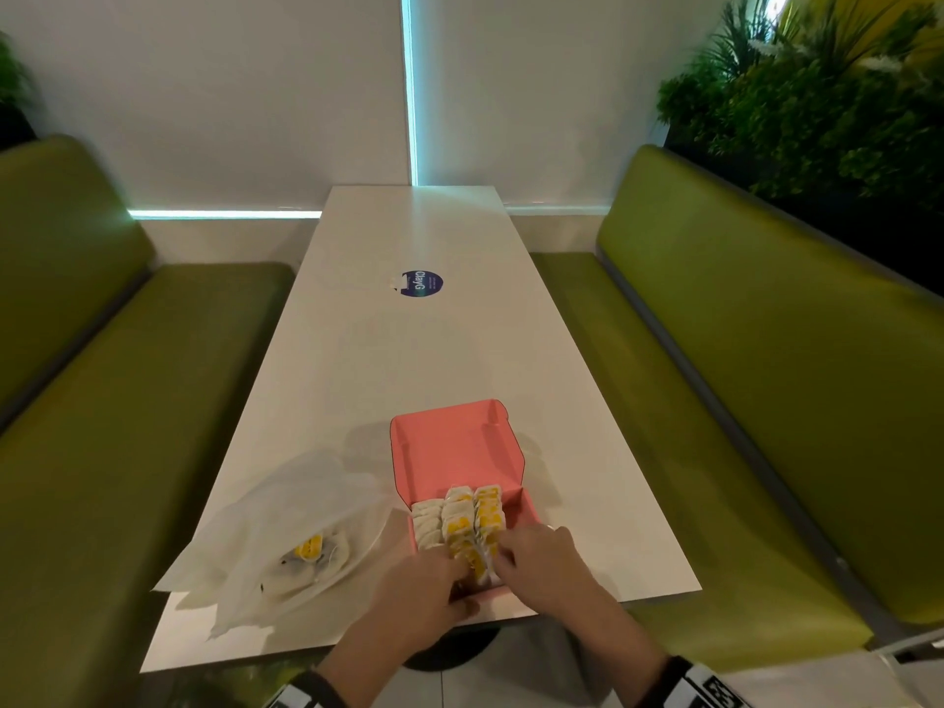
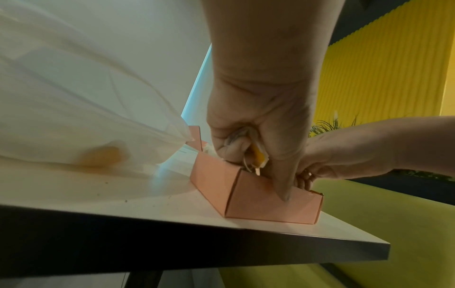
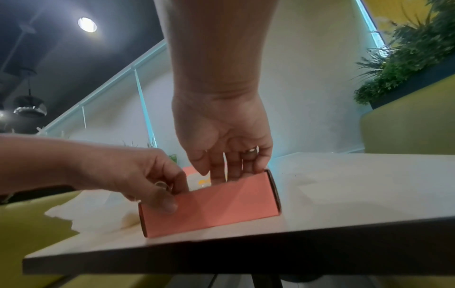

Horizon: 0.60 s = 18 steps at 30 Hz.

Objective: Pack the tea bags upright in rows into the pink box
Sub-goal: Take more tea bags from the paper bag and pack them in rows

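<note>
Hands meet at the near end of the pink box (image 1: 454, 447) on the surface (image 1: 408, 350). My left hand (image 2: 256, 120) curls its grip around a tea bag (image 2: 257, 155), thumb pressed on the box's front wall. My right hand (image 3: 221, 136) reaches straight fingers into the box. Beyond both grips, tea bags (image 1: 459, 518) stand in three rows. Left of my left grip lies a white plastic bag (image 1: 286, 528).
</note>
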{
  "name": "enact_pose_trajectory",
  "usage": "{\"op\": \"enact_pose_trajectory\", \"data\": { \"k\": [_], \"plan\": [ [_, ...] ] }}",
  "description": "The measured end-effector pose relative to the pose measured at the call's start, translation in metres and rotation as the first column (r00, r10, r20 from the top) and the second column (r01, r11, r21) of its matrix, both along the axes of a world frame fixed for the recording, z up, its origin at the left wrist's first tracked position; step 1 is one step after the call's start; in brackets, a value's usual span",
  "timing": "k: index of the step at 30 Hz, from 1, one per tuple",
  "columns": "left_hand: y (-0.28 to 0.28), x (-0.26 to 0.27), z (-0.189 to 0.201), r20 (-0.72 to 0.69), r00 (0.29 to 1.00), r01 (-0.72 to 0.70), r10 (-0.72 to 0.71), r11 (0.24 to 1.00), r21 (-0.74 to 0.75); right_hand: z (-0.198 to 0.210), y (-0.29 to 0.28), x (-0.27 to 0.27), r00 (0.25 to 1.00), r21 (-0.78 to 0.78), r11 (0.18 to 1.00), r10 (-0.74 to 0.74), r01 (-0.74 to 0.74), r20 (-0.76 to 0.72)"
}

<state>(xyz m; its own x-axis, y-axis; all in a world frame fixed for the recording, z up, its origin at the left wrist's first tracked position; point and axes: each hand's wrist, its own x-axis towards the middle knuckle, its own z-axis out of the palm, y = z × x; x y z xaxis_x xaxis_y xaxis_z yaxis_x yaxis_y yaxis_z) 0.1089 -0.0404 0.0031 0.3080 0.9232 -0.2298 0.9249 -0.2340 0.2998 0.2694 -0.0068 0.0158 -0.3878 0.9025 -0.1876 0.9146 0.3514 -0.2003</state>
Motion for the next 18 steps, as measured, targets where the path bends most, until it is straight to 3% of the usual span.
{"op": "enact_pose_trajectory", "data": {
  "k": [3, 9, 12, 14, 18],
  "plan": [
    [-0.001, 0.003, 0.004, -0.053, 0.999, 0.001, -0.001, 1.000, 0.018, -0.002, -0.002, -0.001, 0.988, -0.061, 0.992, 0.113, -0.107, 0.105],
    [-0.002, 0.008, 0.000, -0.085, 0.995, -0.051, 0.055, 0.998, 0.047, -0.003, -0.003, -0.003, 0.988, -0.087, 0.988, 0.135, -0.129, 0.073],
    [-0.001, 0.006, 0.004, 0.022, 0.995, -0.101, 0.101, 0.995, 0.004, -0.002, -0.003, 0.000, 0.998, -0.069, 0.995, 0.067, -0.067, -0.003],
    [0.000, 0.003, 0.009, 0.178, 0.967, -0.179, 0.180, 0.984, -0.019, -0.002, -0.002, 0.001, 0.995, -0.065, 0.998, -0.009, 0.003, -0.097],
    [-0.001, -0.013, 0.008, 0.400, 0.814, -0.467, 0.421, 0.884, 0.021, -0.001, 0.000, 0.001, 0.980, -0.061, 0.995, -0.086, 0.076, -0.178]
  ]
}}
